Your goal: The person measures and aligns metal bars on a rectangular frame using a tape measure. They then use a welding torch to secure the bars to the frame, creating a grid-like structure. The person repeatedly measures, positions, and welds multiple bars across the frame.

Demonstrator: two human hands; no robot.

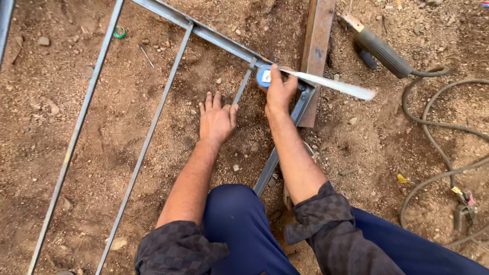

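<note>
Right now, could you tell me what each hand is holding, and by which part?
The right hand grips a blue tape measure by its case, with the blade pulled out to the right. The left hand holds nothing; it lies flat on the dirt ground.

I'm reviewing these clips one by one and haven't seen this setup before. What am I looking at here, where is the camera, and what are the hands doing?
There is no machine here: a person works with bare hands, and the single camera sits on their head, looking down. They crouch over dirt ground where a grey metal frame of thin bars lies flat. The left hand rests open on the ground beside a short bar. The right hand holds a blue tape measure at the frame's corner, its pale tape pulled out to the right. Nearby lie a rusty beam, cables, a clamp and a handled tool.
</note>
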